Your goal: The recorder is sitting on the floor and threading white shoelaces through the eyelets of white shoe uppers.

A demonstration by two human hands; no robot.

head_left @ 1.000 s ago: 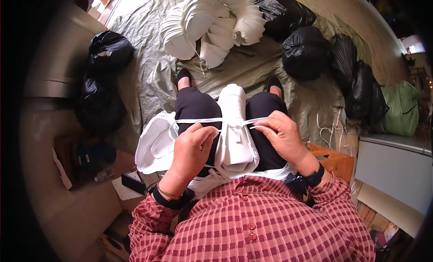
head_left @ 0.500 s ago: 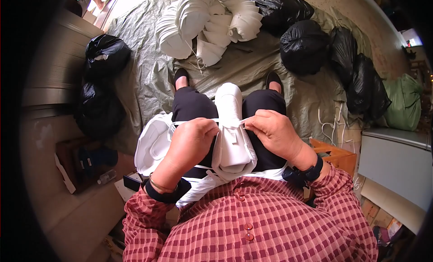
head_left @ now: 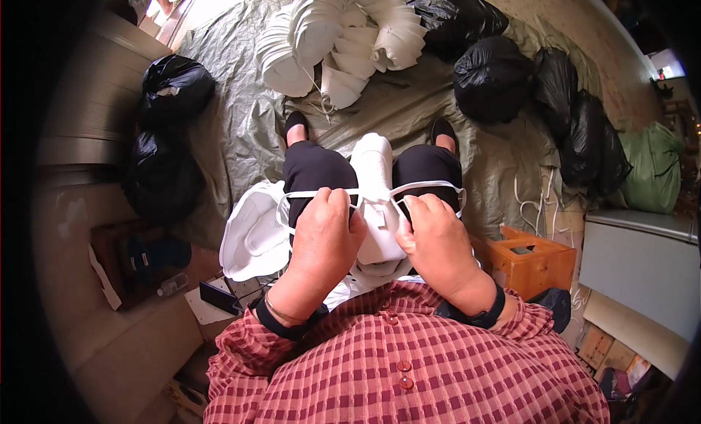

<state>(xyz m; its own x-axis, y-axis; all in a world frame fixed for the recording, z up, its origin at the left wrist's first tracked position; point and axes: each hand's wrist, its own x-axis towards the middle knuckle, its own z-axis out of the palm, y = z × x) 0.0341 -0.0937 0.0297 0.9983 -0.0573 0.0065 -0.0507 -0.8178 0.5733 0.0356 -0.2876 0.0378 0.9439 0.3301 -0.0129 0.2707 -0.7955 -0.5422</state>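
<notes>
A white shoe upper (head_left: pixel 372 157) lies lengthwise between my knees, its rounded toe pointing away from me. White laces (head_left: pixel 314 194) cross at its middle and loop out over both thighs. My left hand (head_left: pixel 327 238), left of the upper, has its fingers curled on the lace. On the opposite side, my right hand (head_left: pixel 432 238) pinches lace close to the crossing. Both fingertips are partly hidden by the hands. Beside my left thigh rests another white shoe piece (head_left: pixel 252 238), with its hollow side facing up.
Nested white shoe uppers (head_left: pixel 343 41) are heaped on the tarp (head_left: pixel 237 117) beyond my feet. Black plastic bags (head_left: pixel 493 79) stand to the right, and more black bags (head_left: pixel 164 176) to the left. A wooden stool (head_left: pixel 537 267) and a grey box (head_left: pixel 639 256) are at my right.
Both hands have come nearer to me and turned, knuckles up, with the right one closer to the upper. The laces now form wide loops over the thighs instead of being pulled straight sideways.
</notes>
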